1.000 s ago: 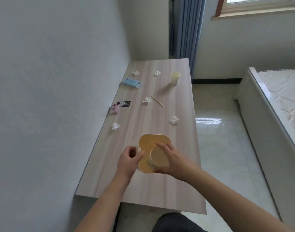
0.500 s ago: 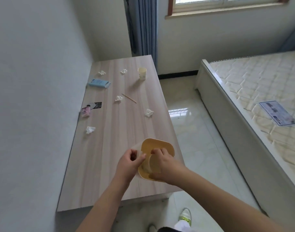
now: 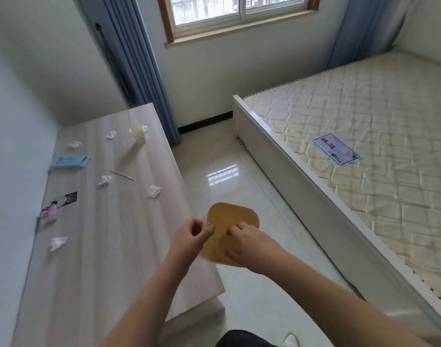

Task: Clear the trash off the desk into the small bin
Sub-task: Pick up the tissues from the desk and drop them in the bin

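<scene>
I hold the small yellow bin with its opening tilted toward me, just past the desk's right edge and over the floor. My right hand grips its near rim, fingers reaching inside. My left hand is curled, pinching the bin's left rim. What lies inside the bin is blurred. On the wooden desk lie several crumpled white tissues, among them a near one, a right one and a middle one. A thin wooden stick and a paper cup sit farther back.
A light blue packet, a black card and a pink item lie along the desk's wall side. A bed with a bare mattress stands to the right, with glossy tiled floor between. Blue curtains hang behind the desk.
The bin has come off the desktop and moved right, past the desk's edge, held by both hands. My view has swung right toward the bed and window.
</scene>
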